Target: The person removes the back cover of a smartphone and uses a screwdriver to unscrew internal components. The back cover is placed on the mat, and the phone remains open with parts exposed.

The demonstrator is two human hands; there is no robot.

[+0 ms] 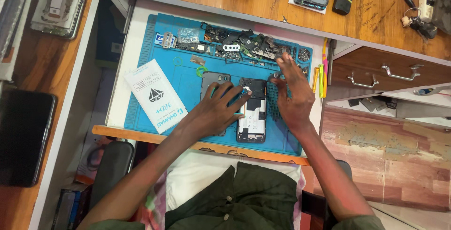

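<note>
Looking down past your own forearms, you have the opened phone (252, 110) lying on the blue repair mat (188, 77), its long axis running away from you toward the row of loose small parts (239, 44) at the mat's far edge, its near end close to the front lip of the pull-out surface (117, 89). Your left hand (217, 110) rests just to the left of that phone, fingers curled and pressed down so the fingertips (239, 93) reach over its upper left corner; the hand is closed loosely around what seems to be a slim blue tool, though the grip itself is too hidden to be sure of. Under the same hand lies a second grey back cover (213, 80), parallel to the phone and touching or nearly touching its left side. Your right hand (293, 93) sits on the other side, over the mat's ribbed strip, fingers spread apart and holding nothing, the tips pointing up and left toward the parts row and the phone's top right corner. So the phone lies between your two hands, the left one already in contact with it, the right one just beside it and free. A white printed packet (155, 96) lies well to the left on the mat, tilted, and the yellow and pink tools (322, 77) stand at the right edge.
</note>
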